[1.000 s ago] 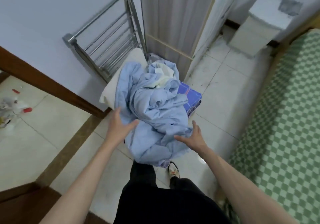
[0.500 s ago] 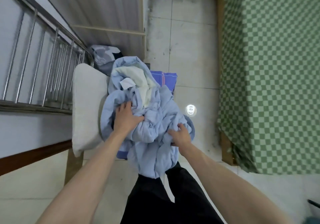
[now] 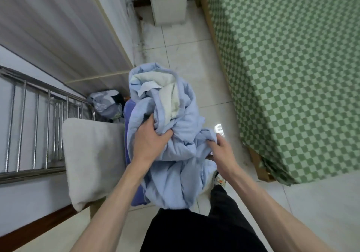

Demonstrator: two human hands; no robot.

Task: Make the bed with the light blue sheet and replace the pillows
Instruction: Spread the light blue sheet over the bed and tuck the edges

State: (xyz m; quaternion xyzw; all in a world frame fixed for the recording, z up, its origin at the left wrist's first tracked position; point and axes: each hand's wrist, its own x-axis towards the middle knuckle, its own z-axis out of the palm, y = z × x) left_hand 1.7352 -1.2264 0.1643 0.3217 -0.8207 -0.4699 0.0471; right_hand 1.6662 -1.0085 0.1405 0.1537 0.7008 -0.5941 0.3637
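Right now the light blue sheet [image 3: 175,154] is a crumpled bundle at the centre, off-white cloth showing in its top folds. The left hand [image 3: 151,140] is clenched into the bundle's middle; the right hand [image 3: 222,152] pinches a fold at its 3 o'clock edge. At 9 o'clock lies a white pillow [image 3: 93,160] against a steel rail [image 3: 39,131]. The green checked bed [image 3: 292,66] fills 2 o'clock. No writing is legible.
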